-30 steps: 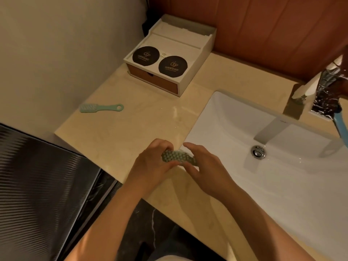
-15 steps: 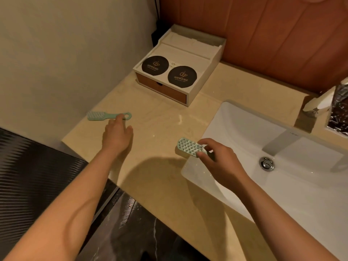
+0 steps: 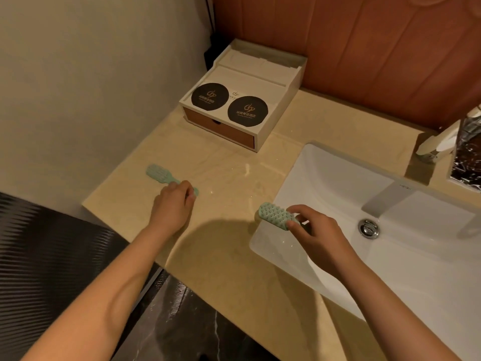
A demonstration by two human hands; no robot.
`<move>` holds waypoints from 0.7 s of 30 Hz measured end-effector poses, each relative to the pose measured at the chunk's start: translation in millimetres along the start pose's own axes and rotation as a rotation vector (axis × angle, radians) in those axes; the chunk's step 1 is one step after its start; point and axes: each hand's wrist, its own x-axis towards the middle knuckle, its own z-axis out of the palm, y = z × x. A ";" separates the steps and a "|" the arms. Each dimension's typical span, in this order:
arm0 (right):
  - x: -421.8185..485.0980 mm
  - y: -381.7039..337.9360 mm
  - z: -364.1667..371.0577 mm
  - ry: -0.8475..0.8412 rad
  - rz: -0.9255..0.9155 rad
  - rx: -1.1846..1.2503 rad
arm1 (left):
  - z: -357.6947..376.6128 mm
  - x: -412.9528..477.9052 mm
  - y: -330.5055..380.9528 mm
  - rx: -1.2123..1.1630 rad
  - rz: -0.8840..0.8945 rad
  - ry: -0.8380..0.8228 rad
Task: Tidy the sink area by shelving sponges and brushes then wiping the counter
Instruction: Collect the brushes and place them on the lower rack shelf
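A mint-green brush with a long handle [image 3: 158, 175] lies on the beige counter [image 3: 223, 168] near its left edge. My left hand [image 3: 173, 207] is closed over the handle end, and the bristle head sticks out to the upper left. A short mint-green scrubber with nubs [image 3: 276, 216] is held by my right hand [image 3: 315, 235] just above the left rim of the white sink [image 3: 390, 256]. My thumb and fingers pinch its right end.
A white organiser box with a brown drawer [image 3: 242, 113] and two black round lids stands at the back of the counter. A tap and a shiny holder [image 3: 466, 152] are at the far right. A dark ribbed surface [image 3: 39, 256] lies below the counter's left edge.
My left hand let go of the scrubber, reached left and closed on the long brush's handle. The brush has turned on the counter. My right hand keeps the scrubber by the sink rim.
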 end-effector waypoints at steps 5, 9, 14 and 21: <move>-9.1 12.9 7.4 0.008 0.039 0.038 | 10.1 -38.2 14.2 -0.097 -0.005 -0.013; -16.0 19.6 13.9 0.007 0.058 0.081 | 7.4 -36.9 16.0 -0.022 -0.217 0.110; -23.3 22.7 18.7 0.010 0.058 0.106 | 3.2 -13.3 32.7 0.268 -0.334 -0.015; -32.4 34.8 14.7 0.038 0.102 0.182 | -3.5 -1.8 56.4 0.160 -0.395 -0.170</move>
